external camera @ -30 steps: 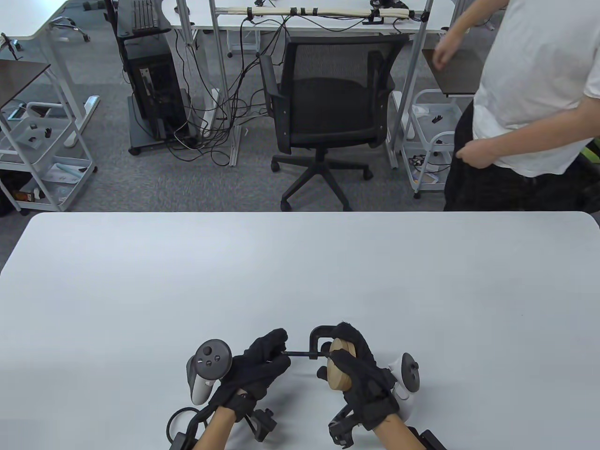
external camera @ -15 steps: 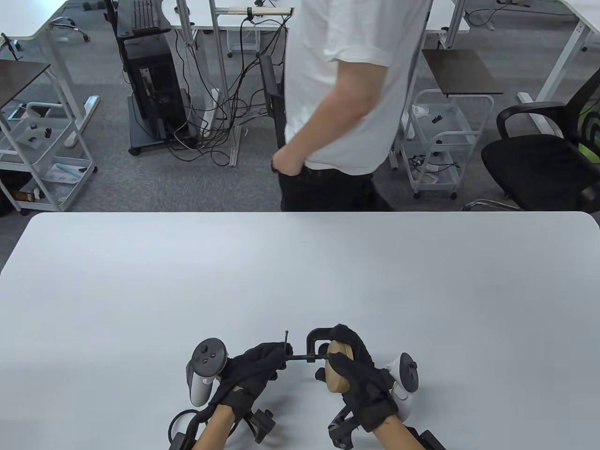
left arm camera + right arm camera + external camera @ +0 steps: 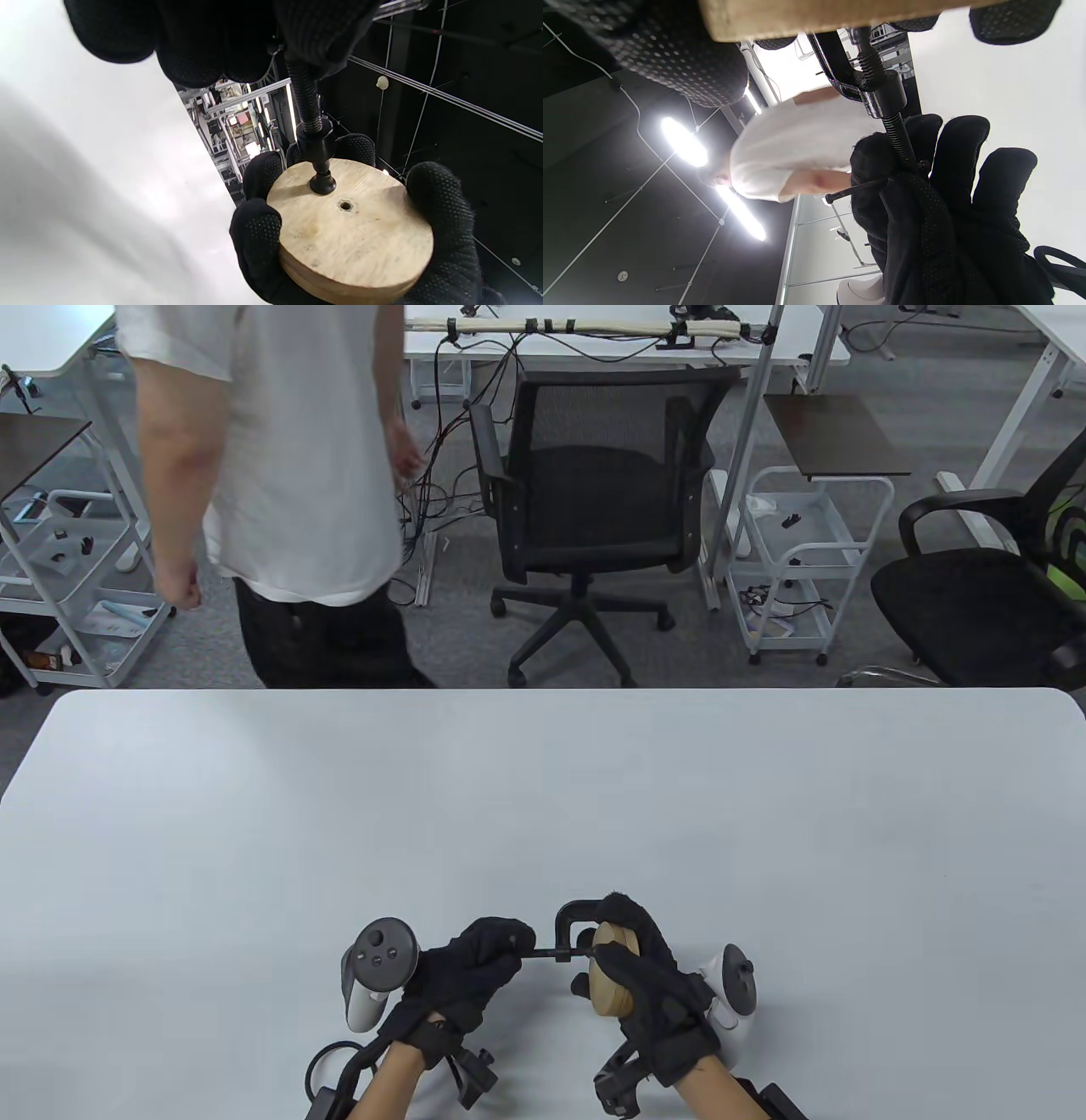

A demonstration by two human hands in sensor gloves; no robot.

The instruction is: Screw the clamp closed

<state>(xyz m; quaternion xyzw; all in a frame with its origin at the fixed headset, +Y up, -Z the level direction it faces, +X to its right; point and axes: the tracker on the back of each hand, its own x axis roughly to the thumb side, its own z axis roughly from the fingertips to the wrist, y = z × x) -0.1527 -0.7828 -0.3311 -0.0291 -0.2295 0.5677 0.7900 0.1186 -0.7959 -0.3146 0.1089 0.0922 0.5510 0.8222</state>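
A black C-clamp [image 3: 570, 918] sits around a round wooden disc [image 3: 612, 980], held just above the white table near its front edge. My right hand [image 3: 649, 980] grips the disc and the clamp frame together. My left hand [image 3: 475, 963] pinches the T-handle at the outer end of the clamp's threaded screw [image 3: 543, 954]. In the left wrist view the screw [image 3: 306, 106] ends in a pad [image 3: 322, 184] that touches the disc's flat face [image 3: 352, 237]. In the right wrist view the T-handle bar [image 3: 855, 189] sticks out between my left fingers [image 3: 946, 203].
The white table [image 3: 543, 797] stretches away in front of my hands. Behind its far edge a person in a white shirt [image 3: 288, 458] stands at the left, with a black office chair [image 3: 594, 500] and white carts [image 3: 789, 560] beyond.
My left hand has turned the screw's T-handle; its bar stood up above the fingers half a second ago and is now tucked among them. The person behind the table walked from right to left.
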